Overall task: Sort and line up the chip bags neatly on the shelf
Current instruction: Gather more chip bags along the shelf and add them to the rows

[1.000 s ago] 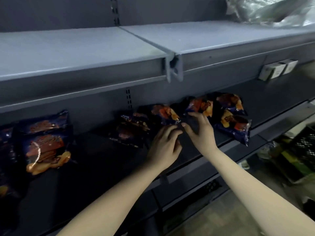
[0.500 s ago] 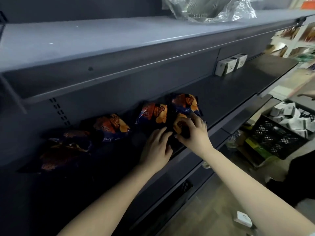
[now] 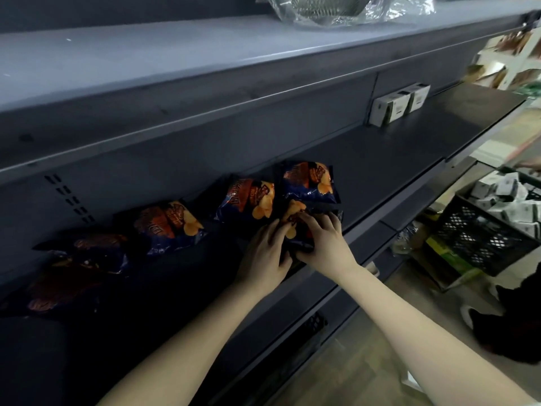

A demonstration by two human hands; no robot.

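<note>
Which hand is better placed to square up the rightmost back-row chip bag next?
Right, likely. The right hand sits directly in front of that rightmost bag; the left hand lies further left, below the neighbouring bag. Both hands grip the front bag.

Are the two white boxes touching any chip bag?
No, the white boxes stand at the back of the shelf, apart from the nearest chip bag, with bare shelf between them.

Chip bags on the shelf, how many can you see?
5 at least: front bag gripped by left hand and right hand, rear bag behind it, two bags leftward, dark far-left bag possibly hiding more.
</note>
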